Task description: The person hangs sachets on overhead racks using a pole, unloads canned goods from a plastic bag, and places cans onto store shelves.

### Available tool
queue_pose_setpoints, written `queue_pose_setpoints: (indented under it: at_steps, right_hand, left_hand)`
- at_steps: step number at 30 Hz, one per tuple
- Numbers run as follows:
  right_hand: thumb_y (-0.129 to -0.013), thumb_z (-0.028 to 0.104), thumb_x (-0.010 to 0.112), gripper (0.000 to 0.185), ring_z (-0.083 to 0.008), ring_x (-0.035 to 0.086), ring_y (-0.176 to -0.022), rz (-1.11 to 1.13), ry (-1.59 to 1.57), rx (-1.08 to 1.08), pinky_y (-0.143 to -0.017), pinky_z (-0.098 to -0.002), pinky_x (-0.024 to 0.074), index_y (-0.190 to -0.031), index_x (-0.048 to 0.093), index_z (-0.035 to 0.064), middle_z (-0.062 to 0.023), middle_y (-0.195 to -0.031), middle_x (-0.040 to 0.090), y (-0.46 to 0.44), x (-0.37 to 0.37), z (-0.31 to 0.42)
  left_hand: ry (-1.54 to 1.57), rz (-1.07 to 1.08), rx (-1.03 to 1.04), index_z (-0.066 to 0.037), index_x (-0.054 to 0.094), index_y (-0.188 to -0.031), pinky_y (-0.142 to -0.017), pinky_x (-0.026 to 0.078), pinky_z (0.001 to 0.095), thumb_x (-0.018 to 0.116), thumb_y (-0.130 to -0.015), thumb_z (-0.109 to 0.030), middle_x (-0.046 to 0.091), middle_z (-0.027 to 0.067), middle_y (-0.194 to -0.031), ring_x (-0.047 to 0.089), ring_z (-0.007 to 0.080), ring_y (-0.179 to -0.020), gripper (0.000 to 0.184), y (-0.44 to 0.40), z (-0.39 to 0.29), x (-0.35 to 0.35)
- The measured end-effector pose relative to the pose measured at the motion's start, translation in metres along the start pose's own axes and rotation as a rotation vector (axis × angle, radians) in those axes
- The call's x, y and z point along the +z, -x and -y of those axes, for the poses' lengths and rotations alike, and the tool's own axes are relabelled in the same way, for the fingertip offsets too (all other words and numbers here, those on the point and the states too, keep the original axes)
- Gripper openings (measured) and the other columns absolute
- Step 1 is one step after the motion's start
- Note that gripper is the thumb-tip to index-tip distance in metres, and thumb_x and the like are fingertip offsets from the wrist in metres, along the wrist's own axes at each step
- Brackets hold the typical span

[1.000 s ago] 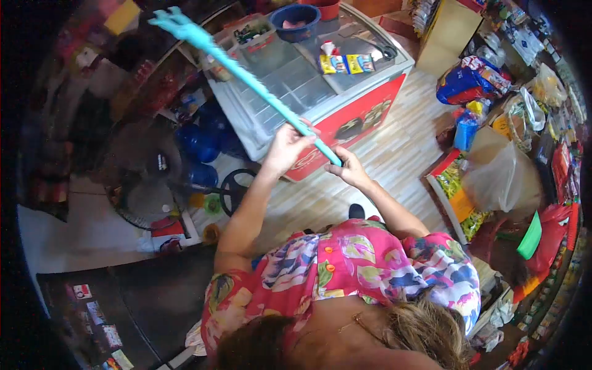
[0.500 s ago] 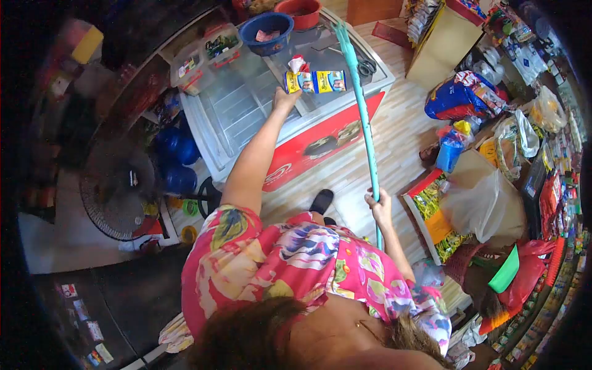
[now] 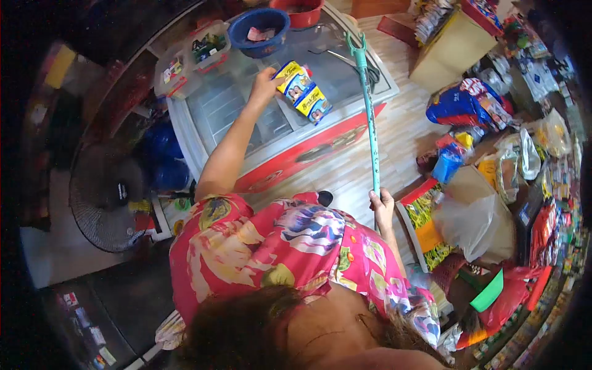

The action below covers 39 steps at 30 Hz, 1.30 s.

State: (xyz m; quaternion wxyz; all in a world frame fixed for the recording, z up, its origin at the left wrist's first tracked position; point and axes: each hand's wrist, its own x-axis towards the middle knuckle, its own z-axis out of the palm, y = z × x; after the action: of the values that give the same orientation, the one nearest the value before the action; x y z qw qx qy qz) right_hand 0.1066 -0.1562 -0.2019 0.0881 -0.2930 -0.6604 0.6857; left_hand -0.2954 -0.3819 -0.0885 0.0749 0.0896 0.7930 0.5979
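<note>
My left hand (image 3: 264, 87) is closed on one end of a strip of two joined yellow-and-blue sachets (image 3: 303, 92), held over the glass top of a chest freezer (image 3: 237, 120). The strip slants down to the right with its printed side up. My right hand (image 3: 382, 206) is wrapped around a long turquoise pole (image 3: 370, 126). The pole's forked tip (image 3: 356, 43) reaches over the freezer's right end. Near my left hand stands a blue basin (image 3: 237, 38) with what looks like a banknote (image 3: 260, 34) inside.
A red basin (image 3: 297, 13) and clear plastic tubs (image 3: 209, 44) also stand on the freezer. A fan (image 3: 108, 203) is at left. Cartons, plastic bags and a large blue pack (image 3: 456, 105) crowd the floor at right, beside shelves of small goods.
The sachet strip has swung from level to slanting down rightward, and my left hand has shifted left. The pole's tip sits slightly lower and further right, still in my right hand.
</note>
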Motion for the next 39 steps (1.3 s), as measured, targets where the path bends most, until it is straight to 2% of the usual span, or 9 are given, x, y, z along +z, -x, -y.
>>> queue_pose_setpoints:
  at_steps: [5,10,13,17,27,31,34,35,39]
  right_hand:
    - [-0.08,0.018,0.065,0.034,-0.0053,0.043,-0.053,0.012,0.016,-0.035,-0.045,-0.0216,0.0355,-0.108,0.059,0.0004,0.0029,-0.065,0.051,-0.02,0.007,0.002]
    - [-0.077,0.014,0.069,0.039,-0.0058,0.044,-0.057,0.143,0.019,-0.036,-0.049,-0.0213,0.0373,-0.111,0.058,-0.0003,0.0021,-0.072,0.053,-0.011,0.012,-0.01]
    - [-0.073,0.009,0.072,0.038,-0.0054,0.045,-0.058,0.226,0.015,-0.053,-0.051,-0.0204,0.0374,-0.108,0.06,-0.001,0.0015,-0.075,0.055,0.001,0.019,-0.024]
    - [-0.07,0.002,0.072,0.037,-0.0124,0.054,-0.088,0.396,0.017,-0.139,-0.08,-0.0263,0.0432,-0.104,0.061,-0.0023,-0.0052,-0.092,0.062,0.024,0.025,-0.043]
    - [-0.072,0.003,0.071,0.038,-0.0088,0.051,-0.078,0.61,-0.097,-0.153,-0.069,-0.0218,0.0422,-0.108,0.06,-0.0026,-0.0007,-0.087,0.058,0.127,0.07,-0.018]
    - [-0.073,0.003,0.069,0.036,-0.0064,0.046,-0.069,0.681,-0.063,-0.186,-0.061,-0.0207,0.0392,-0.108,0.06,-0.0019,0.0013,-0.08,0.054,0.137,0.084,-0.001]
    - [-0.073,0.004,0.069,0.035,-0.0052,0.046,-0.062,0.7,-0.076,-0.209,-0.053,-0.0204,0.0383,-0.107,0.06,-0.0002,0.0027,-0.073,0.053,0.144,0.101,0.017]
    - [-0.074,0.004,0.07,0.034,-0.0047,0.046,-0.059,0.7,-0.076,-0.216,-0.051,-0.0203,0.0382,-0.107,0.061,0.0005,0.0031,-0.07,0.052,0.146,0.108,0.021]
    - [-0.074,0.005,0.069,0.035,-0.0047,0.045,-0.057,0.712,-0.062,-0.267,-0.049,-0.0206,0.037,-0.107,0.06,-0.0001,0.0034,-0.067,0.051,0.155,0.14,0.029]
  left_hand:
    - [-0.04,0.058,0.166,-0.002,0.059,-0.093,-0.051,0.045,0.0253,0.063,-0.079,-0.016,0.06,0.0039,-0.076,0.055,0.0095,-0.062,0.02,0.016,-0.073,-0.033]
    - [0.037,-0.069,0.46,-0.005,0.061,-0.099,-0.056,0.042,0.0211,0.063,-0.081,-0.016,0.062,0.0022,-0.08,0.055,0.0066,-0.069,0.021,0.067,-0.167,-0.082]
    - [0.126,-0.142,0.449,-0.006,0.055,-0.098,-0.063,0.047,0.0246,0.061,-0.081,-0.008,0.058,0.0045,-0.081,0.056,0.0115,-0.072,0.017,0.102,-0.211,-0.115]
    - [0.039,-0.389,0.396,-0.004,0.051,-0.095,-0.062,0.045,0.0277,0.058,-0.082,-0.006,0.054,0.0063,-0.079,0.054,0.0141,-0.072,0.015,0.145,-0.232,-0.149]
    - [0.163,-0.683,0.207,0.004,0.061,-0.09,-0.064,0.05,0.0318,0.062,-0.079,-0.001,0.063,0.0131,-0.082,0.06,0.0188,-0.071,0.012,0.249,-0.183,-0.245]
    - [0.324,-0.715,0.067,0.005,0.057,-0.099,-0.066,0.051,0.0341,0.056,-0.087,-0.012,0.062,0.0147,-0.084,0.061,0.0222,-0.073,0.021,0.277,-0.182,-0.254]
    - [0.497,-0.753,0.001,0.002,0.049,-0.107,-0.071,0.051,0.0364,0.054,-0.088,-0.037,0.059,0.0139,-0.094,0.06,0.0237,-0.083,0.044,0.309,-0.192,-0.256]
    - [0.486,-0.758,0.04,0.0,0.046,-0.11,-0.075,0.05,0.039,0.053,-0.086,-0.046,0.057,0.0136,-0.099,0.059,0.0246,-0.088,0.052,0.325,-0.197,-0.251]
    - [0.311,-0.518,0.277,-0.003,0.042,-0.122,-0.075,0.047,0.0377,0.066,-0.079,-0.035,0.053,0.0125,-0.112,0.056,0.0198,-0.097,0.059,0.369,-0.195,-0.25]
